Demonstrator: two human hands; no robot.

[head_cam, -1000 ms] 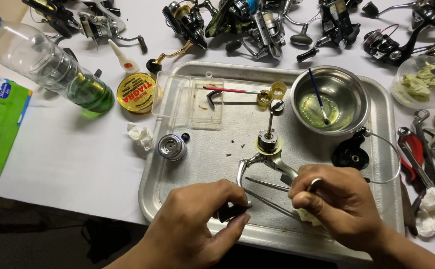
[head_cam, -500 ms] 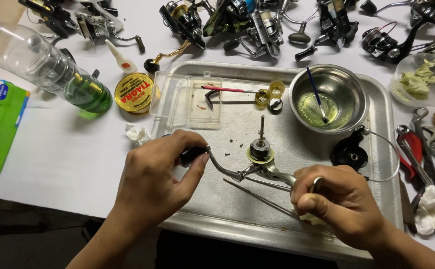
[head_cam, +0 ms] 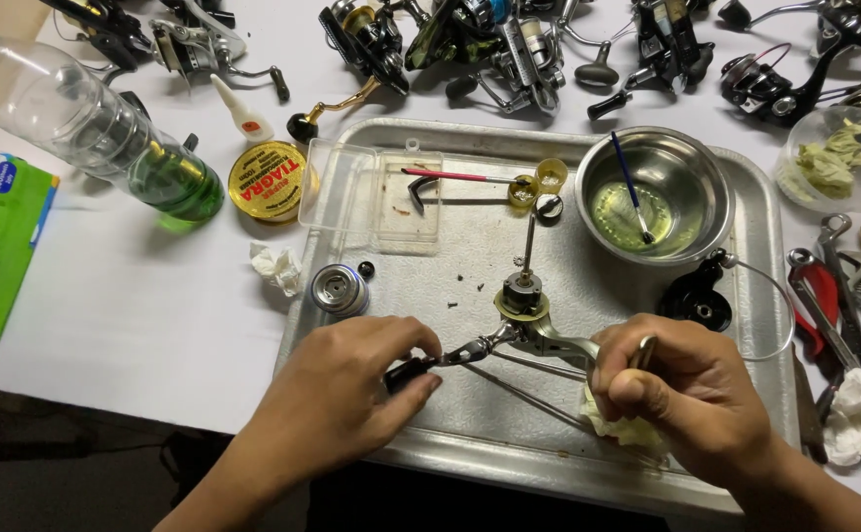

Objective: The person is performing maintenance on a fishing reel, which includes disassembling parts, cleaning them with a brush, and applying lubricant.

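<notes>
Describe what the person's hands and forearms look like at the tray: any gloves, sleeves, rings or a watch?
Both hands are bare: the left hand and the right hand wear no gloves. The forearms, as far as they show at the bottom edge, carry no sleeves. No watch, wristband or bracelet shows on either wrist. No ring can be made out on the visible fingers. Fingernails are short and unpainted.

A white table carries a metal tray, bottle, round tin and reels
</notes>
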